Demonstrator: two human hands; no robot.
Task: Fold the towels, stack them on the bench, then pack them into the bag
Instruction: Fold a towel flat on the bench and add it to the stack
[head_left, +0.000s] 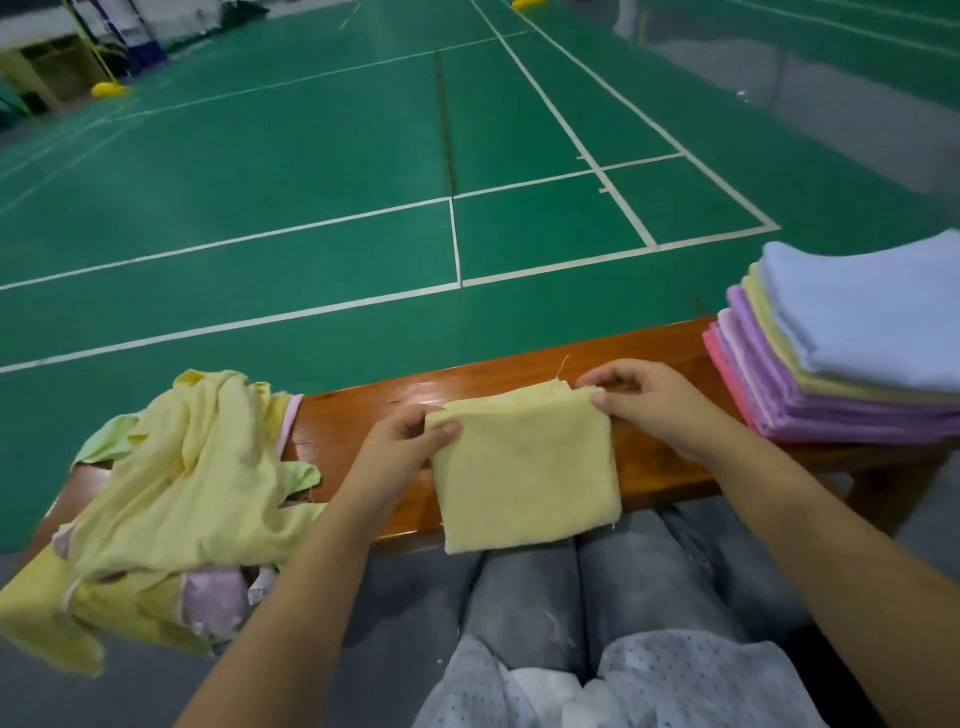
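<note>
A folded yellow towel (524, 470) lies in front of me on the wooden bench (363, 415), its near edge hanging over the bench's front. My left hand (410, 441) pinches its far left corner. My right hand (639, 397) pinches its far right corner. To the right on the bench stands a stack of folded towels (852, 343), pale blue on top, with yellow, purple and pink ones beneath. On the left lies a heap of unfolded towels (187, 493), mostly yellow, with pink and light green showing. No bag is in view.
Beyond the bench stretches a green sports court floor (311, 182) with white lines. My knees in grey trousers (597, 587) are under the bench's near edge. Yellow net-post bases (108, 89) stand far back left.
</note>
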